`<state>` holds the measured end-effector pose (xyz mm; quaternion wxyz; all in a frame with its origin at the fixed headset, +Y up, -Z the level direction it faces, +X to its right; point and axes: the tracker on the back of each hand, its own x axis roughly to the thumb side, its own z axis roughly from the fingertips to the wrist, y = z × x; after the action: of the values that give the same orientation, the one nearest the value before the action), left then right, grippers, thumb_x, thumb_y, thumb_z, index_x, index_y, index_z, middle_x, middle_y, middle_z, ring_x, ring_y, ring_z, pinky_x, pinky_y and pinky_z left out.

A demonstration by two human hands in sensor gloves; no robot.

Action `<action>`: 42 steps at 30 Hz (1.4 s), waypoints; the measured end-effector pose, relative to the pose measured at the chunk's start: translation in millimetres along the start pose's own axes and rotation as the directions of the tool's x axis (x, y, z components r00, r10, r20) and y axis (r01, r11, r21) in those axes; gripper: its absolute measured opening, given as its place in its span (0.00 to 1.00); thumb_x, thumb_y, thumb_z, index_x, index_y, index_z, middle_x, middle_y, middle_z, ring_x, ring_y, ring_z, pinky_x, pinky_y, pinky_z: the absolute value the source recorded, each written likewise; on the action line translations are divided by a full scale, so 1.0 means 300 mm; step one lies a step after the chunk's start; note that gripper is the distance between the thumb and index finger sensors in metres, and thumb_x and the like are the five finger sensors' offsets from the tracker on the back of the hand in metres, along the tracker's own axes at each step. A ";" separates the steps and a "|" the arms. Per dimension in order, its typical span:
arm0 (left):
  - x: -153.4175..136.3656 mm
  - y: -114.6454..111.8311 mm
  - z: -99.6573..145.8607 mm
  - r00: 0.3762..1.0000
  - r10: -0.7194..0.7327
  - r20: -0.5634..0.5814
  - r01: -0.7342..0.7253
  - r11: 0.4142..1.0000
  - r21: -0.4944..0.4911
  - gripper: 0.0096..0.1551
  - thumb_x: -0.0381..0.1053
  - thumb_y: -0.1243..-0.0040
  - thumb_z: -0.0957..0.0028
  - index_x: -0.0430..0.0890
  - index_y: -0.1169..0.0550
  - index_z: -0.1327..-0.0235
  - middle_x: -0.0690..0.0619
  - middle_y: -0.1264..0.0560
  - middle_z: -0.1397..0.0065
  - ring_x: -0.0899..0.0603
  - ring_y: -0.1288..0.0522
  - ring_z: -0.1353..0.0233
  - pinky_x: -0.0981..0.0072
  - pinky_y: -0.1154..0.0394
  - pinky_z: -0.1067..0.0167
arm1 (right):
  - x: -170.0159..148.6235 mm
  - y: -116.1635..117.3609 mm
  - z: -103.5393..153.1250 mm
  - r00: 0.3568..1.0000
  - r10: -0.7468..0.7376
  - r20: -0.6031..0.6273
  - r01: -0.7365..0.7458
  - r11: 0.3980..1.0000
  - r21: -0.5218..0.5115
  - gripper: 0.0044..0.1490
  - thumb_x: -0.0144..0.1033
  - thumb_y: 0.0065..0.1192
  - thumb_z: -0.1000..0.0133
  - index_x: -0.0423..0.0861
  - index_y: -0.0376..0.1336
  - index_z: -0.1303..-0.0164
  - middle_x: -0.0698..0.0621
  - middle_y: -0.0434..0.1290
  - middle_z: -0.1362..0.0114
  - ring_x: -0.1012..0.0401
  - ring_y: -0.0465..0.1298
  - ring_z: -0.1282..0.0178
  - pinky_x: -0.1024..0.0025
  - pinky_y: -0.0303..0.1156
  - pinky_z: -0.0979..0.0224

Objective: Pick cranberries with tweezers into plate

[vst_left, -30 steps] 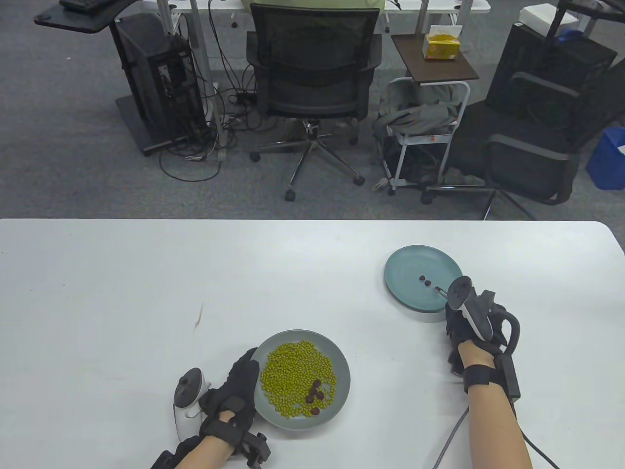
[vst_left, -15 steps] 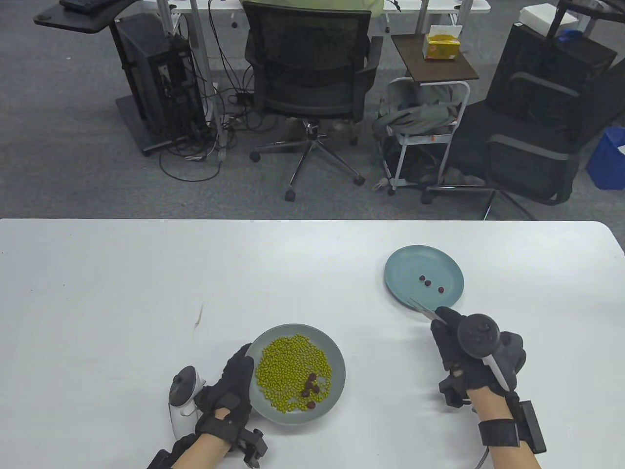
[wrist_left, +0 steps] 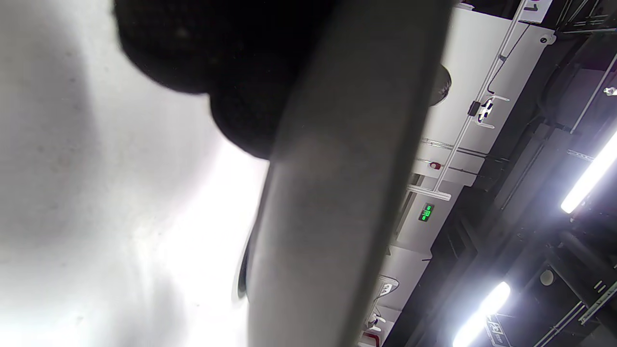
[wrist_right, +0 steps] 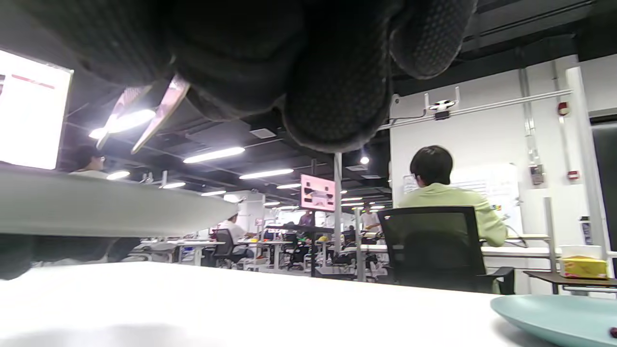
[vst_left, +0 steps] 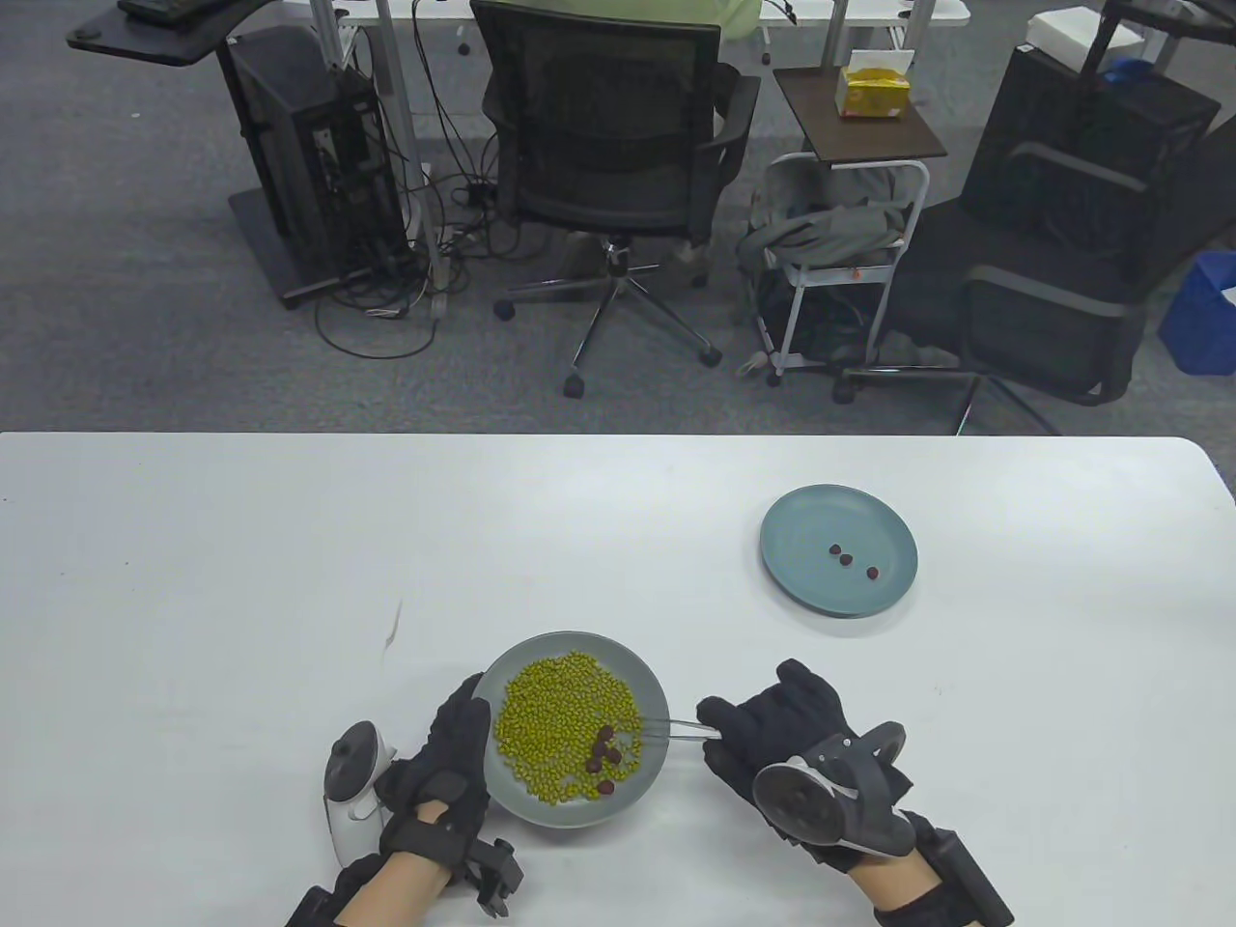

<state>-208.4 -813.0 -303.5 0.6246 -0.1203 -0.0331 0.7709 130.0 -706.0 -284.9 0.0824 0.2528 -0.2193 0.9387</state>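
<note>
A grey plate (vst_left: 502,792) near the table's front holds a heap of green beans (vst_left: 550,724) and several dark red cranberries (vst_left: 605,748) at its right side. My left hand (vst_left: 449,763) grips the plate's left rim; the rim also shows in the left wrist view (wrist_left: 337,193). My right hand (vst_left: 772,724) holds metal tweezers (vst_left: 676,731), their tips over the plate's right part near the cranberries. In the right wrist view the tweezers (wrist_right: 144,120) stand slightly apart above the rim (wrist_right: 96,207). A teal plate (vst_left: 801,589) at the right holds three cranberries (vst_left: 846,558).
The white table (vst_left: 241,579) ends at a far edge, with office chairs (vst_left: 618,145), a small cart (vst_left: 850,241) and a computer tower (vst_left: 309,145) on the floor beyond it. A small dark mark (vst_left: 394,623) lies on the table left of the grey plate.
My right hand has moved with the tweezers from the teal plate, leaving a third cranberry there, left and nearer to the grey plate. The left hand and grey plate shifted slightly left.
</note>
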 end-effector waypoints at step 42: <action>-0.008 -0.010 0.000 1.000 -0.007 -0.008 0.006 1.000 -0.017 0.36 0.61 0.55 0.43 0.48 0.48 0.27 0.48 0.34 0.31 0.43 0.14 0.56 0.60 0.17 0.63 | 0.069 0.033 0.016 0.990 0.064 0.128 -0.062 0.998 -0.018 0.28 0.57 0.60 0.58 0.59 0.70 0.49 0.66 0.77 0.60 0.64 0.79 0.51 0.53 0.59 0.22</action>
<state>-205.0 -814.8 -302.6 0.6262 -0.1287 -0.0375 0.7680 111.7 -716.0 -274.2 0.0402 0.3051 -0.2384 0.9211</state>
